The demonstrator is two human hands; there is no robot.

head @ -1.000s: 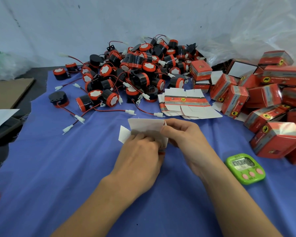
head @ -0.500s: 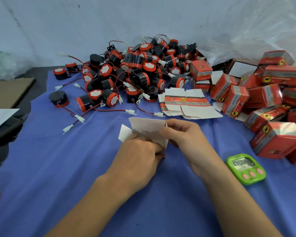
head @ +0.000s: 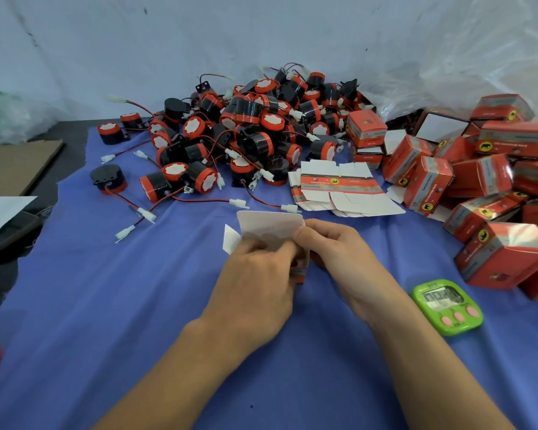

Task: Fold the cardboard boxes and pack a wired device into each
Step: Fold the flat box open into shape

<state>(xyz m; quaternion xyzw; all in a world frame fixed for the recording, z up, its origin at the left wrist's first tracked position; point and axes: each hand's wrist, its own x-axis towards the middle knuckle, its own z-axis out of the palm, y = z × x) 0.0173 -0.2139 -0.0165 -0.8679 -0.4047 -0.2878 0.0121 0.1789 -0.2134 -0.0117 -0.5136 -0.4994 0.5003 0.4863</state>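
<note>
Gripping the half-folded cardboard box (head: 271, 226) just above the worktop (head: 106, 305), the left hand (head: 255, 283) is curling over its end flaps, having crept slightly forward this past second, while the right hand (head: 339, 259) is pinching the right edge. It's still folding, with no device going in yet. Beyond, flat blanks (head: 339, 190), loose wired devices (head: 246, 128) and folded boxes (head: 429, 181) are waiting, most boxes' contents hidden.

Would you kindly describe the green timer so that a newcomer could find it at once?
Start at the blue cloth and go to its right side, where red folded boxes are heaped. Just in front of that heap, right of the right hand, lies the timer: the only green thing on the cloth, with a grey display and three pink buttons.
</note>
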